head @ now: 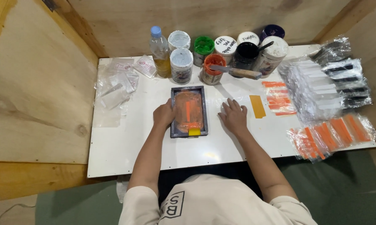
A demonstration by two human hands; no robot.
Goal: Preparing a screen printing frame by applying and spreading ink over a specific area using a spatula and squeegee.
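Looking down, your left hand (163,115) grips the left edge of the small dark printing frame (189,111), which sits mid-table on the white table (125,146), smeared orange inside with a yellow scraper (194,131) at its near end. Your right hand (233,116) lies open and flat on clear plastic just right of the frame. Paint jars (213,68) line the back, packets of orange strips (329,133) sit far right.

Left hand (163,115) steadies frame (189,111) (orange-inked).
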